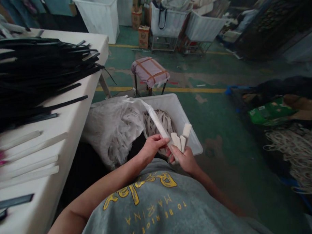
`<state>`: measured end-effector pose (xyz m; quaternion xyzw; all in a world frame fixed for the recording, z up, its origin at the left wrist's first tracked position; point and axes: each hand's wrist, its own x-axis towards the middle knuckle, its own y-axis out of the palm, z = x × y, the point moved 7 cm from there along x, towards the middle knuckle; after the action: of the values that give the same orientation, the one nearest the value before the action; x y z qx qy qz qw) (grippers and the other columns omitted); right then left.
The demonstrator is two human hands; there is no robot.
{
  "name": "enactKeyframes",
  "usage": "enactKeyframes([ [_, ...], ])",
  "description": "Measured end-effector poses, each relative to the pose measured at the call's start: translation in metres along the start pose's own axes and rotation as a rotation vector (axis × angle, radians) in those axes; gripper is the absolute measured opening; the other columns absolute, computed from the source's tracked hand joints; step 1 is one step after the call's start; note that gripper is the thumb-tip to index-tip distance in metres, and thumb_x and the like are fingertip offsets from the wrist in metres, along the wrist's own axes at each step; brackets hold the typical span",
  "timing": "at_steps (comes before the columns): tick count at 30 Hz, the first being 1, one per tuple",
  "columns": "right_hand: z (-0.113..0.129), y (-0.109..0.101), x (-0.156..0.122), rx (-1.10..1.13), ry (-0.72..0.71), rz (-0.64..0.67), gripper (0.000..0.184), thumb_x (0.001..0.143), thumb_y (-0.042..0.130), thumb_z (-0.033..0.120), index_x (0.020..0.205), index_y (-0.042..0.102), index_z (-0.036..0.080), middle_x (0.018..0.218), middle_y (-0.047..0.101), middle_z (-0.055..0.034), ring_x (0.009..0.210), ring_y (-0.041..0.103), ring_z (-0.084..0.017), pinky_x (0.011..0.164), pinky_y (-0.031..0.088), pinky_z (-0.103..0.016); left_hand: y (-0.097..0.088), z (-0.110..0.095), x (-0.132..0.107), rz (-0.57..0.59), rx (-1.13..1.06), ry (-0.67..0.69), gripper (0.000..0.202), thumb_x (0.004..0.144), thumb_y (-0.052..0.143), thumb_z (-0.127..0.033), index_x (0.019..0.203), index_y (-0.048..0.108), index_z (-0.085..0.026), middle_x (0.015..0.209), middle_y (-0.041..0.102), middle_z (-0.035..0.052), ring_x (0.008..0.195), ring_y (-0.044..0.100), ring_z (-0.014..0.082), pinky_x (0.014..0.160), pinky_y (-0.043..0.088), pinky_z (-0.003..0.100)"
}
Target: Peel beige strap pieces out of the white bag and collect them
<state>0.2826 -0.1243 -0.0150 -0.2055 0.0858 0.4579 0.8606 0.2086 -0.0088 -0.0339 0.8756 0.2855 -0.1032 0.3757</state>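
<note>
In front of my waist, my left hand [155,146] pinches a long white strip [156,119] that slants up and away over a white plastic bin [188,119]. The strip's near end runs to my right hand [184,159], whose fingers are closed round several cream-coloured strips [179,140] with their ends fanned out. The two hands are close together. Inside the bin lies a heap of pale loose strips [164,120]. A crumpled translucent plastic bag [115,123] leans against the bin's left side.
The white table [76,125] at left carries a pile of black strips [36,71] and several white strips [32,165]. Beyond the bin stands a padded stool [151,71]. Wheeled carts [169,24] are at the back; a green bag [272,111] and tangled cords [298,153] lie at right.
</note>
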Motion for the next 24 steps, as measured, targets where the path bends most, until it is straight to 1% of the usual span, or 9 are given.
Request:
enactKeyframes([
  [2, 0.001, -0.003, 0.001, 0.057, -0.011, -0.028, 0.053, 0.084, 0.056, 0.065, 0.081, 0.069, 0.013, 0.072, 0.072, -0.0091, 0.050, 0.064, -0.015, 0.052, 0.052, -0.027, 0.007, -0.003, 0.004, 0.033, 0.041, 0.007, 0.042, 0.055, 0.091, -0.047, 0.065, 0.068, -0.014, 0.062, 0.066, 0.0026, 0.054, 0.056, 0.0124, 0.059, 0.045, 0.028],
  [4, -0.003, -0.005, -0.001, 0.103, -0.001, -0.027, 0.055, 0.083, 0.057, 0.066, 0.086, 0.070, 0.013, 0.078, 0.074, -0.0102, 0.053, 0.065, -0.016, 0.053, 0.053, -0.027, 0.004, -0.012, 0.008, -0.015, 0.088, 0.062, 0.039, 0.056, 0.091, -0.045, 0.067, 0.070, -0.013, 0.065, 0.067, 0.0028, 0.058, 0.057, 0.0123, 0.062, 0.045, 0.027],
  [7, -0.012, -0.005, -0.005, 0.119, 0.017, -0.007, 0.055, 0.083, 0.058, 0.066, 0.088, 0.071, 0.013, 0.075, 0.073, -0.0095, 0.052, 0.065, -0.016, 0.052, 0.053, -0.027, -0.002, -0.021, 0.013, -0.088, 0.145, 0.126, 0.038, 0.055, 0.092, -0.043, 0.069, 0.072, -0.014, 0.067, 0.067, 0.0016, 0.063, 0.057, 0.0115, 0.067, 0.045, 0.025],
  [11, -0.012, -0.009, -0.001, 0.123, -0.029, -0.050, 0.051, 0.086, 0.055, 0.064, 0.079, 0.068, 0.015, 0.069, 0.071, -0.0077, 0.050, 0.064, -0.016, 0.052, 0.051, -0.026, 0.014, -0.004, 0.015, 0.018, 0.168, 0.039, 0.040, 0.059, 0.089, -0.049, 0.066, 0.070, -0.014, 0.063, 0.065, 0.0024, 0.056, 0.054, 0.0115, 0.063, 0.044, 0.027],
  [13, -0.011, -0.011, 0.002, 0.140, -0.056, -0.073, 0.050, 0.087, 0.055, 0.063, 0.079, 0.068, 0.015, 0.070, 0.071, -0.0077, 0.052, 0.065, -0.016, 0.052, 0.051, -0.027, 0.021, 0.000, 0.016, 0.048, 0.183, 0.018, 0.041, 0.061, 0.087, -0.050, 0.068, 0.070, -0.014, 0.064, 0.065, 0.0027, 0.054, 0.053, 0.0114, 0.061, 0.044, 0.028],
  [15, -0.013, -0.012, 0.001, 0.162, -0.073, -0.081, 0.049, 0.088, 0.054, 0.062, 0.082, 0.069, 0.015, 0.073, 0.073, -0.0081, 0.054, 0.066, -0.017, 0.053, 0.052, -0.027, 0.020, -0.007, 0.017, 0.017, 0.203, 0.039, 0.040, 0.061, 0.088, -0.049, 0.070, 0.071, -0.014, 0.066, 0.066, 0.0024, 0.056, 0.054, 0.0115, 0.062, 0.045, 0.027],
  [19, -0.028, -0.005, -0.004, 0.152, -0.073, -0.038, 0.046, 0.090, 0.054, 0.058, 0.084, 0.071, 0.015, 0.075, 0.074, -0.0081, 0.056, 0.066, -0.016, 0.055, 0.052, -0.026, 0.006, -0.018, 0.020, -0.097, 0.205, 0.076, 0.040, 0.054, 0.091, -0.047, 0.067, 0.069, -0.016, 0.069, 0.067, 0.0012, 0.065, 0.058, 0.0126, 0.071, 0.048, 0.026],
  [21, -0.031, 0.000, -0.003, 0.126, -0.077, -0.018, 0.046, 0.091, 0.053, 0.057, 0.080, 0.070, 0.016, 0.069, 0.072, -0.0068, 0.054, 0.065, -0.015, 0.054, 0.051, -0.026, 0.004, -0.011, 0.018, -0.095, 0.204, 0.040, 0.041, 0.053, 0.091, -0.047, 0.065, 0.068, -0.016, 0.067, 0.067, 0.0014, 0.064, 0.058, 0.0126, 0.070, 0.049, 0.026],
  [24, -0.026, 0.002, 0.005, 0.131, -0.110, -0.065, 0.050, 0.092, 0.051, 0.060, 0.073, 0.067, 0.016, 0.064, 0.069, -0.0057, 0.052, 0.065, -0.016, 0.054, 0.050, -0.026, 0.008, 0.005, 0.014, -0.036, 0.203, -0.019, 0.042, 0.055, 0.090, -0.050, 0.063, 0.066, -0.016, 0.061, 0.063, 0.0004, 0.055, 0.054, 0.0115, 0.061, 0.046, 0.027],
])
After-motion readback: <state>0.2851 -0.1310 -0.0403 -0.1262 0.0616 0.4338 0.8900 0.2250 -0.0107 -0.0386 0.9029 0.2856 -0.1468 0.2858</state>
